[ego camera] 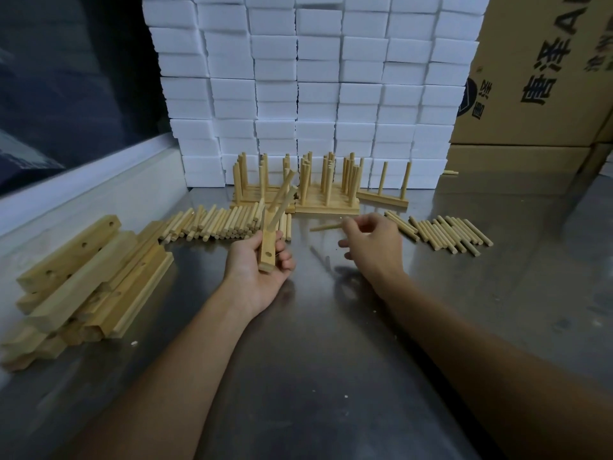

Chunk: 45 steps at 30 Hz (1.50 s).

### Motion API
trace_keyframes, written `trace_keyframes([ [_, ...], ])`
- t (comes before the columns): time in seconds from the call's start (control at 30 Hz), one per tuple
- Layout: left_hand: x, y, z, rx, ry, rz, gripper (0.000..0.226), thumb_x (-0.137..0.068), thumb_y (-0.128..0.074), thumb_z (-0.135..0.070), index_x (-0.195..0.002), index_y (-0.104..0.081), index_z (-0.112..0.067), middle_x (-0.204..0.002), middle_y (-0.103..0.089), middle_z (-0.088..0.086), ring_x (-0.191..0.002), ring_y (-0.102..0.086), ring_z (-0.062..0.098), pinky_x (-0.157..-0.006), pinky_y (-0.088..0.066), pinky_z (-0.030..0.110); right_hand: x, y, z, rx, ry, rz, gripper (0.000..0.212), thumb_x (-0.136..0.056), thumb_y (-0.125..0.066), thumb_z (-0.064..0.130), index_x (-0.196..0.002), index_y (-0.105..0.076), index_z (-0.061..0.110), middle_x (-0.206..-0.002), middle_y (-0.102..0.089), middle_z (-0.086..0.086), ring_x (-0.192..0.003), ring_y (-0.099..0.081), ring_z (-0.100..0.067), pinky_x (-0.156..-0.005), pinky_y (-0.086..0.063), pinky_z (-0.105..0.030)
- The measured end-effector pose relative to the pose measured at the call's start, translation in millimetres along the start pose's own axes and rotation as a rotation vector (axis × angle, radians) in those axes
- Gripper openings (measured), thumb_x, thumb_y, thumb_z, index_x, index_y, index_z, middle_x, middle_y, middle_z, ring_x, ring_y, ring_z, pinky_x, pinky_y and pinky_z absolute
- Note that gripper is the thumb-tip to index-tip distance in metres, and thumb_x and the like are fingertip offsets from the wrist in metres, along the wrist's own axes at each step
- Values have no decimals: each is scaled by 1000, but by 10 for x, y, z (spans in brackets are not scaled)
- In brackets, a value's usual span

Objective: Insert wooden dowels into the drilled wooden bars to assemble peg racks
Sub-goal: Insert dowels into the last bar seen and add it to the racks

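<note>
Gripping a drilled bar [267,247] above the metal surface [331,343], the left hand [257,270] curls round it, long axis running away from the person, two dowels [282,197] slanting up from it. The right hand [371,242] pinches a single dowel [326,227] lying roughly level, pointing left. Loose dowels [225,222] lie behind.

Packing workshop: stacked foam blocks [311,91], cartons [544,78].
</note>
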<state>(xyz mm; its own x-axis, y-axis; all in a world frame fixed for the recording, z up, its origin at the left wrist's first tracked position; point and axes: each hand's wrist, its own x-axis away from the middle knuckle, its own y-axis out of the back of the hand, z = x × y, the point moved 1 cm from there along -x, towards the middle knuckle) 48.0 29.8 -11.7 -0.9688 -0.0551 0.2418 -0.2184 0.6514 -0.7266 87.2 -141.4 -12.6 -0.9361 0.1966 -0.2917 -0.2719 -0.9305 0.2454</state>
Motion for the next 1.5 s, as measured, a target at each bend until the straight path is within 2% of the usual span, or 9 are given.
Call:
trace_keyframes([
  [0.23, 35, -46, 40, -98, -32, -28, 30, -105, -36, -26, -103, -55, -3, -55, -46, 2, -40, -36, 10, -37, -28, 20, 105, 346, 38, -519, -158, 53, 11, -100, -54, 14, -92, -56, 7, -91, -76, -13, -89, -75, -23, -73, -62, -32],
  [0.4, 47, -78, 66, -130, -47, -35, 33, -106, -35, -28, -96, -55, -4, -55, -47, 2, -39, -36, 10, -35, -27, 20, 178, 327, 155, -760, -337, 90, 20, -105, -46, 20, -101, -58, 5, -85, -72, -13, -63, -69, -16, -60, -60, -27],
  [0.67, 58, -78, 95, -172, -44, -38, 36, -107, -32, -31, -94, -55, -6, -59, -47, 2, -37, -34, 9, -34, -26, 18, 173, 315, 152, -649, -371, 6, 21, -106, -41, 38, -106, -53, 21, -63, -47, 2, -42, -36, -7, -40, -30, -20],
  [0.87, 61, -83, 98, -178, -45, -31, 36, -107, -33, -31, -93, -55, -6, -59, -47, 2, -38, -34, 10, -34, -26, 18, 210, 354, 164, -734, -486, 90, 26, -105, -38, 18, -114, -62, 13, -88, -77, -2, -60, -69, -14, -49, -49, -22],
  [0.97, 58, -80, 92, -182, -46, -31, 35, -107, -33, -31, -94, -55, -6, -58, -47, 2, -38, -34, 10, -35, -26, 19, 217, 356, 161, -604, -340, 141, 17, -101, -51, 17, -113, -63, 15, -98, -77, 2, -73, -74, -15, -50, -51, -20],
  [1.17, 63, -93, 104, -199, -53, -25, 34, -106, -35, -30, -95, -56, -6, -56, -48, 1, -37, -35, 10, -34, -27, 19, 251, 272, 85, -12, 91, 49, 30, -98, -59, 31, -83, -71, 8, -62, -59, -2, -49, -48, 0, -48, -42, -11],
  [1.27, 69, -93, 106, -188, -50, -22, 33, -105, -35, -30, -96, -55, -6, -55, -47, 1, -36, -34, 10, -34, -26, 18, 261, 209, 102, 8, 92, 121, 14, -100, -55, 19, -107, -66, 13, -78, -64, 3, -60, -59, -5, -58, -53, -20],
  [1.37, 78, -103, 109, -194, -53, -20, 32, -105, -35, -30, -97, -55, -6, -55, -47, 1, -36, -34, 10, -34, -25, 17, 284, 151, 85, -22, 78, 216, 44, -103, -45, 10, -145, -41, 23, -95, -64, -1, -63, -60, -9, -56, -48, -17],
  [1.5, 94, -118, 112, -207, -59, -21, 32, -105, -35, -30, -96, -55, -7, -55, -47, 1, -37, -34, 10, -33, -25, 19, 323, 149, 129, 79, 273, 252, 48, -105, -42, 18, -149, -37, 37, -120, -63, -7, -83, -56, -19, -69, -49, -23],
])
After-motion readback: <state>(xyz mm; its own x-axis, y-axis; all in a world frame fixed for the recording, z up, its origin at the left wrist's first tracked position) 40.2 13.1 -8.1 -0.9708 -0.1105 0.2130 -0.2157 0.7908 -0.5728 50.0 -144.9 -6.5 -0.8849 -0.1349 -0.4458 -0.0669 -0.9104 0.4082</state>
